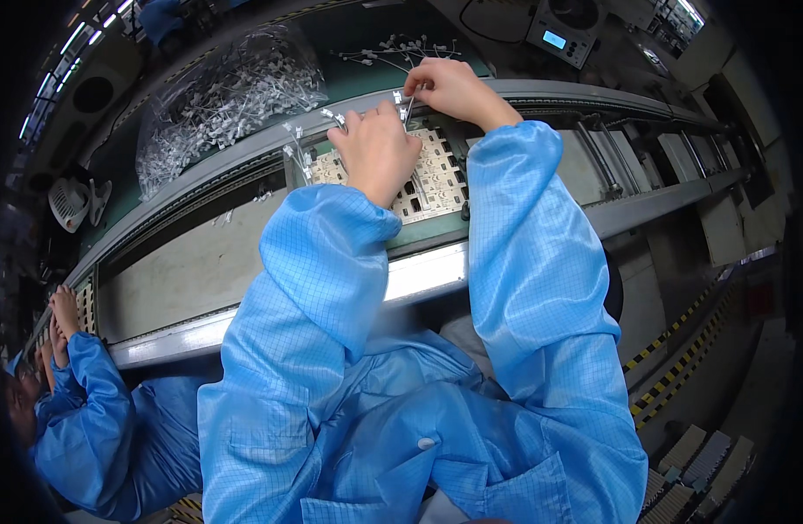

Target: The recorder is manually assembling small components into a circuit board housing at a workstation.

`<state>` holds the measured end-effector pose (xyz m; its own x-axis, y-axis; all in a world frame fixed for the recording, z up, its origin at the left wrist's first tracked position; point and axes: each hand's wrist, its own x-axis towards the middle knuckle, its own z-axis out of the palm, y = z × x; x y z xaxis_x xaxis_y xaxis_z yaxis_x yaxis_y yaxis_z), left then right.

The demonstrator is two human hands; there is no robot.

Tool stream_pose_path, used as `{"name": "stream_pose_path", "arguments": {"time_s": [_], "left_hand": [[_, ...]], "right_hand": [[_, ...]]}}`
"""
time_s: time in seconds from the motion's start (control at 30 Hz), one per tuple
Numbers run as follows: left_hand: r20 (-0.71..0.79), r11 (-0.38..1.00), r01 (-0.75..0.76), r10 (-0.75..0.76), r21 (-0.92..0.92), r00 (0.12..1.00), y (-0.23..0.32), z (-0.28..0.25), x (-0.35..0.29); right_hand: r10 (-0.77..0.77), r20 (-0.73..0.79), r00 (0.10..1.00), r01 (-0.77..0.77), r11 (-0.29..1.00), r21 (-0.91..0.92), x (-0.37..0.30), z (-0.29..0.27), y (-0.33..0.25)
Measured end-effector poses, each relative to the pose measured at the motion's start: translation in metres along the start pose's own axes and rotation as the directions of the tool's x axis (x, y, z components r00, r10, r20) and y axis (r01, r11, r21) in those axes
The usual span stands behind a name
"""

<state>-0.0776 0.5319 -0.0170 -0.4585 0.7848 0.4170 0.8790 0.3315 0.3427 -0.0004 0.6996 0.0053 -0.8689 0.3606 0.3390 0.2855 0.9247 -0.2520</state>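
Observation:
My left hand (375, 155) rests over a pale circuit-board panel (438, 179) with rows of cut-outs. Its fingers are bent and apart, the thumb away from the index finger; the fingertips touch the panel's far part and are partly hidden. Just beyond, my right hand (454, 92) is closed in a pinch on a thin white wire (410, 109), near the panel's far edge. White connectors (398, 98) on short wires stand up around the fingertips. More wired connectors (297, 144) stick up along the panel's left corner.
A clear plastic bag of white connector wires (231, 113) lies beyond the rail, with loose wires (401, 51) to its right. A device with a lit display (554, 39) stands far right, a small white fan (70, 201) far left. A co-worker's hand (64, 310) is at the line's left end.

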Motion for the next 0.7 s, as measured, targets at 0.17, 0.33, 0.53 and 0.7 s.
{"name": "stream_pose_path", "arguments": {"time_s": [0.17, 0.33, 0.53, 0.7], "left_hand": [[-0.041, 0.996, -0.078, 0.079, 0.032, 0.996, -0.001, 0.007, 0.0], [-0.041, 0.994, -0.102, 0.103, 0.03, 0.994, -0.002, 0.005, 0.004], [-0.043, 0.996, -0.085, 0.084, -0.032, 0.996, -0.008, 0.0, 0.009], [0.065, 0.999, 0.031, -0.034, 0.037, 0.997, -0.01, -0.005, 0.012]], "right_hand": [[0.082, 0.012, 0.997, -0.082, 0.994, 0.069, -0.007, -0.009, -0.001], [0.175, 0.129, 0.976, -0.181, 0.983, 0.037, -0.012, -0.018, -0.008], [0.234, 0.234, 0.944, -0.231, 0.972, -0.041, -0.013, -0.024, -0.014], [0.251, 0.235, 0.939, -0.263, 0.965, 0.018, -0.012, -0.02, -0.014]]}}
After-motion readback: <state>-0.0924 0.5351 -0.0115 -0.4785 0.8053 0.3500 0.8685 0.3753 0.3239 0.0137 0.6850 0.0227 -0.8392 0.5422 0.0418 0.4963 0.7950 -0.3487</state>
